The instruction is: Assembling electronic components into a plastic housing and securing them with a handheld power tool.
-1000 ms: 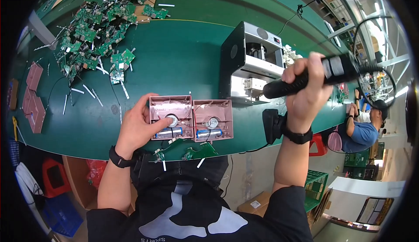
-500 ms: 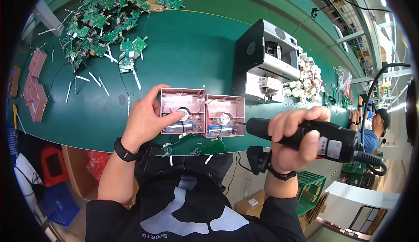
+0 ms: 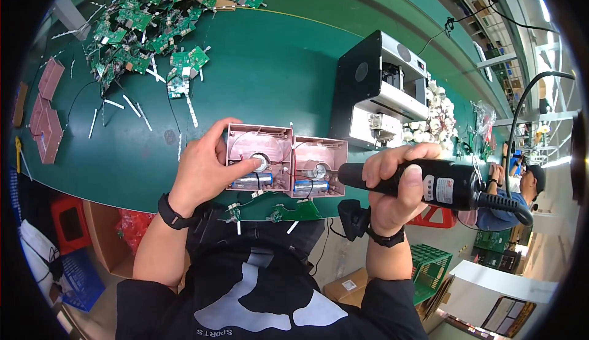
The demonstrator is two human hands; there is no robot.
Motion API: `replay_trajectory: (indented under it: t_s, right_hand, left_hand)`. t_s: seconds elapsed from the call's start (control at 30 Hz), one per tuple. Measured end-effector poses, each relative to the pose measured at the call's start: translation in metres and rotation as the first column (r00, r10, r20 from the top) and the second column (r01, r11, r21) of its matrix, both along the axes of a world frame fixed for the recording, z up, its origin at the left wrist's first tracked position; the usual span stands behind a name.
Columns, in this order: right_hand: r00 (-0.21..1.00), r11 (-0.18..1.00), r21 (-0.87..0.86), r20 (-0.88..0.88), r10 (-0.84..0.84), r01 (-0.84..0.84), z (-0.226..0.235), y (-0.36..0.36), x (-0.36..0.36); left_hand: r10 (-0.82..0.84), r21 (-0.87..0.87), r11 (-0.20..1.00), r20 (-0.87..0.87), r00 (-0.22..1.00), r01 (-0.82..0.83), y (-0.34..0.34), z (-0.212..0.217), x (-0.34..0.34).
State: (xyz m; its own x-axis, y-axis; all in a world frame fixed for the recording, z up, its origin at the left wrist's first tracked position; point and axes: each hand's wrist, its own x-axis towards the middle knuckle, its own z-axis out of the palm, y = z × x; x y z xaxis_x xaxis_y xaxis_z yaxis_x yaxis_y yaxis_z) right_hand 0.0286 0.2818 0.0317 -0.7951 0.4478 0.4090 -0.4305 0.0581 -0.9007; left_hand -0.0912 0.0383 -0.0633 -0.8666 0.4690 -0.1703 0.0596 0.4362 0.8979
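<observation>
Two open pink plastic housings stand side by side near the table's front edge. My left hand (image 3: 205, 171) grips the left wall of the left housing (image 3: 261, 136), its thumb pressing on a round white part (image 3: 262, 163) inside. A blue cylindrical cell (image 3: 253, 181) lies along that housing's near side. The right housing (image 3: 320, 147) has a similar blue cell (image 3: 311, 186) and round part. My right hand (image 3: 399, 187) is wrapped round a black corded electric screwdriver (image 3: 451, 183), held level. Its nose reaches the right housing's right wall; the bit's tip is hard to make out.
Wired green circuit boards (image 3: 300, 210) hang at the front edge. A large heap of boards (image 3: 141, 24) lies far left, near pink housing pieces (image 3: 46, 128). A black-and-silver machine (image 3: 362, 88) stands behind my right hand, beside a pile of white parts (image 3: 438, 116). Another person (image 3: 512, 199) sits far right.
My right hand has brought the screwdriver leftward, its nose now up against the right housing. My left hand keeps the same grip, and the view has shifted slightly.
</observation>
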Motion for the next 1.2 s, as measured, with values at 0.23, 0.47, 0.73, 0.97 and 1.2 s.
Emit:
replay_trajectory:
  t_s: [0.23, 0.47, 0.73, 0.97, 1.2]
  right_hand:
    - [1.000, 1.000, 0.004, 0.012, 0.004, -0.004, -0.005, -0.006, -0.004]
    - [0.996, 0.999, -0.048, -0.092, 0.000, -0.005, 0.014, 0.006, 0.011]
    - [0.954, 0.967, 0.043, -0.182, -0.239, 0.250, 0.055, 0.070, -0.008]
    - [0.963, 0.964, 0.009, -0.028, -0.267, 0.267, 0.052, 0.071, -0.017]
    - [0.995, 0.990, -0.119, -0.074, 0.073, -0.081, 0.051, -0.008, 0.013]
  left_hand:
    - [-0.007, 0.038, 0.999, -0.038, 0.999, 0.008, 0.000, -0.007, -0.002]
    - [0.028, 0.132, 0.991, -0.039, 0.999, -0.023, -0.001, -0.016, 0.001]
    - [-0.041, 0.020, 0.999, 0.188, 0.981, 0.038, 0.004, 0.024, -0.001]
    - [-0.041, 0.045, 0.998, 0.136, 0.990, 0.036, 0.004, 0.008, -0.002]
    - [0.007, 0.059, 0.998, -0.013, 1.000, -0.006, -0.001, -0.009, 0.000]
